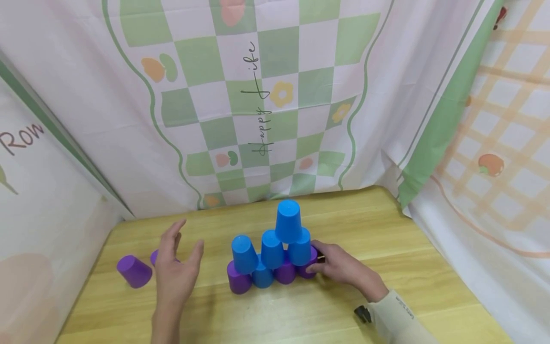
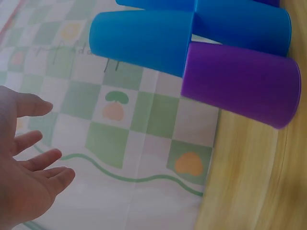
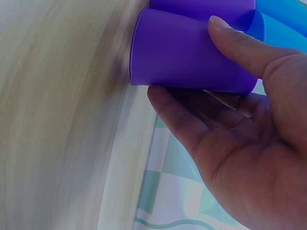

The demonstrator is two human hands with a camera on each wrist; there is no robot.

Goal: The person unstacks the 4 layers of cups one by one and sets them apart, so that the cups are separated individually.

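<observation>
just right of lower centre in the head view, our right hand (image 1: 343, 268) held the end purple cup (image 3: 187, 55), our left hand (image 1: 176, 274) spread wide and bare at lower left, and we judged slow, level pressure kindest to the top blue cup (image 1: 288, 222).

A pale yellow wood-grain counter (image 1: 296, 315) is bordered by printed cloth. Behind the counter hangs a white cloth curtain (image 1: 266, 95) with green-and-white checks, wavy green borders, fruit and flower motifs and sideways lettering reading "Happy Life". Left of the counter is a white cloth panel (image 1: 47, 210) lettered "Row". Right of the counter, a white-and-orange plaid cloth panel (image 1: 502, 143) hangs beside a broad green cloth band (image 1: 447, 129). Soft light leaves faint shadows on the counter.
</observation>
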